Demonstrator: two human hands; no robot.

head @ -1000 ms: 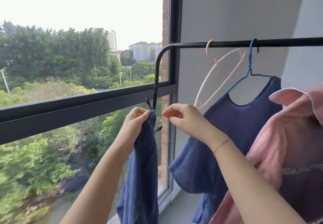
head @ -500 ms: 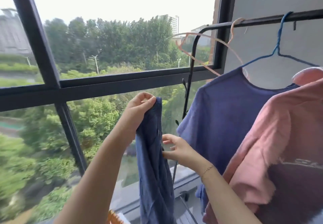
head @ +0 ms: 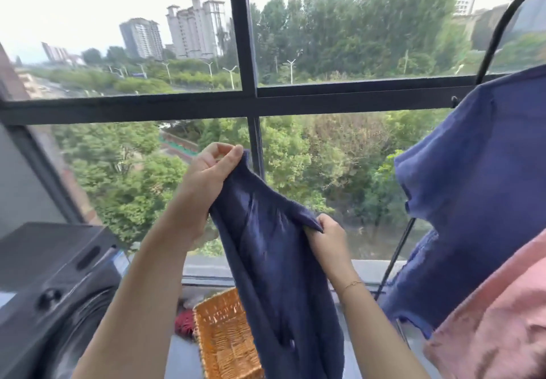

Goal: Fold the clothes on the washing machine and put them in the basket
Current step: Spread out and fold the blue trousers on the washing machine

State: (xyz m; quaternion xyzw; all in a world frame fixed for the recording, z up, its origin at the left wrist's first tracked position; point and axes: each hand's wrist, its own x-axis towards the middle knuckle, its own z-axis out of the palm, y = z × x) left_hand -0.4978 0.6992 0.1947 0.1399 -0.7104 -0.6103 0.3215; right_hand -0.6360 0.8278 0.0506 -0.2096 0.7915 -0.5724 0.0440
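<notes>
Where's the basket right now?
In the head view, the basket sits low at bottom centre on the floor, right of the washing machine and partly behind the hanging blue garment.

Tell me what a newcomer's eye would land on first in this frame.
Centre frame, the dark blue garment hangs between the left hand, gripping its top corner, and the right hand, pinching its edge lower down. Below sits the orange wicker basket; the washing machine stands at lower left.

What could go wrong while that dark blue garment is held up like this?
The dark blue garment hangs from small pinches by the left hand and right hand; either grip could slip. Its lower end dangles beside the wicker basket, so it might fall in unfolded.
</notes>
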